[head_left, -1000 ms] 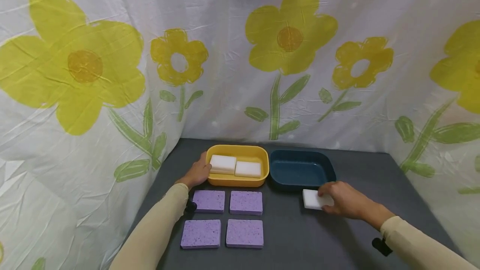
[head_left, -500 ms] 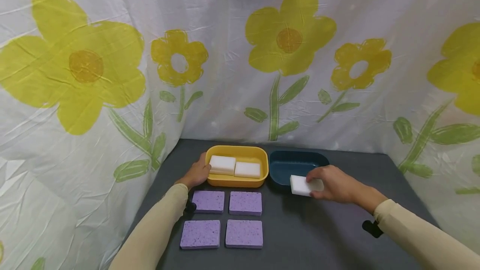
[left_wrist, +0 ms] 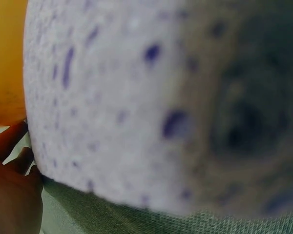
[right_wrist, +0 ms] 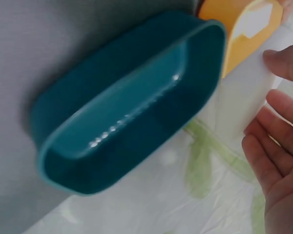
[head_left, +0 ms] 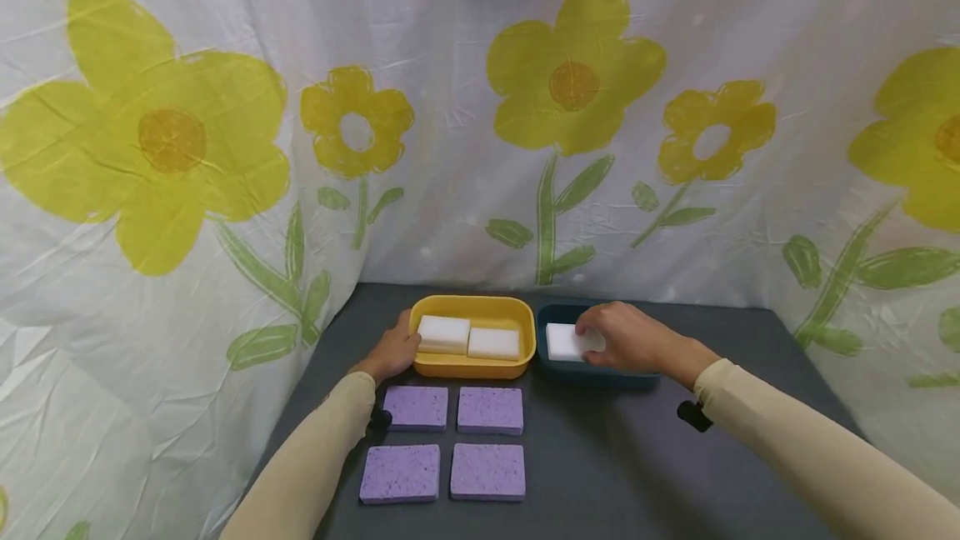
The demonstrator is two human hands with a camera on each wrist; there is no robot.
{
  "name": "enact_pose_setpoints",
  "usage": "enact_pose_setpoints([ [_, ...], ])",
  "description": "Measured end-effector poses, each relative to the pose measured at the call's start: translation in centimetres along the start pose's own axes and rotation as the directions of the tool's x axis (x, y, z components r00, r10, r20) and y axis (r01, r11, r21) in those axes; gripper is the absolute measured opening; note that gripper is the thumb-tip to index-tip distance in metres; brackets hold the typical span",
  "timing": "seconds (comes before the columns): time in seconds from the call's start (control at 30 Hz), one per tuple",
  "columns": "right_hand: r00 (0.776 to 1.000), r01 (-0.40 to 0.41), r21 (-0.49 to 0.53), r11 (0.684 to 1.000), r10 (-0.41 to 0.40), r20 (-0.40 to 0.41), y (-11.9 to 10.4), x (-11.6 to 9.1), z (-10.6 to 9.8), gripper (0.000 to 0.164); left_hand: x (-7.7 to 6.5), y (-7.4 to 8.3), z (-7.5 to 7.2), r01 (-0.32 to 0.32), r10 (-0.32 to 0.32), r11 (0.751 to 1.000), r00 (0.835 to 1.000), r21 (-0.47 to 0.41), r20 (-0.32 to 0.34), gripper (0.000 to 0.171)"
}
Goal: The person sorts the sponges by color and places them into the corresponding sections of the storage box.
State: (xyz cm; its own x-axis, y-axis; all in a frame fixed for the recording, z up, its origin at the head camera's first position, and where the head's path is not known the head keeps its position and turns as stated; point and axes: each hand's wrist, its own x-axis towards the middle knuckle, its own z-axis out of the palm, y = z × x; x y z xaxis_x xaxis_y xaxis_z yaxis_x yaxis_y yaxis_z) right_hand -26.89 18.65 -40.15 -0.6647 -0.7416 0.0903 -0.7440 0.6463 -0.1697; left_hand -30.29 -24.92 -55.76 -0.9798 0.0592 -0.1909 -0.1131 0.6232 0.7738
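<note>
A white block-shaped sponge (head_left: 562,342) hangs over the dark teal bin (head_left: 637,379). My right hand (head_left: 633,340) pinches its right end between thumb and fingers. The right wrist view shows this white sponge (right_wrist: 241,92) above the bin's far end, and the teal bin's inside (right_wrist: 132,112). Beside it, the yellow bin (head_left: 472,369) contains white sponges (head_left: 444,332), the left ones apparently stacked. My left hand (head_left: 393,350) holds the yellow bin's left side, thumb at the rim. A purple speckled sponge (left_wrist: 102,107) fills most of the left wrist view.
Several purple sponges (head_left: 487,471) lie in two rows on the dark table (head_left: 585,473), in front of the yellow bin. A white curtain (head_left: 450,215) printed with yellow flowers hangs behind and at both sides.
My right hand has carried the white sponge up and leftward, from in front of the teal bin to over it. The left hand stays at the yellow bin.
</note>
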Motion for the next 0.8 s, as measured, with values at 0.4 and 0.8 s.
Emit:
enact_pose_setpoints([
  [0.4,0.999,0.032,-0.076,0.997,-0.030,0.016,-1.9,5.4,0.0,0.034,-0.3,0.2,0.0,-0.009,0.009,1.000,1.000,-0.008,0.000,0.067],
  [0.8,0.997,0.028,-0.093,0.995,-0.020,0.078,-2.2,9.3,1.5,0.035,-0.1,0.1,0.0,-0.024,0.024,1.000,1.000,-0.013,-0.006,0.065],
])
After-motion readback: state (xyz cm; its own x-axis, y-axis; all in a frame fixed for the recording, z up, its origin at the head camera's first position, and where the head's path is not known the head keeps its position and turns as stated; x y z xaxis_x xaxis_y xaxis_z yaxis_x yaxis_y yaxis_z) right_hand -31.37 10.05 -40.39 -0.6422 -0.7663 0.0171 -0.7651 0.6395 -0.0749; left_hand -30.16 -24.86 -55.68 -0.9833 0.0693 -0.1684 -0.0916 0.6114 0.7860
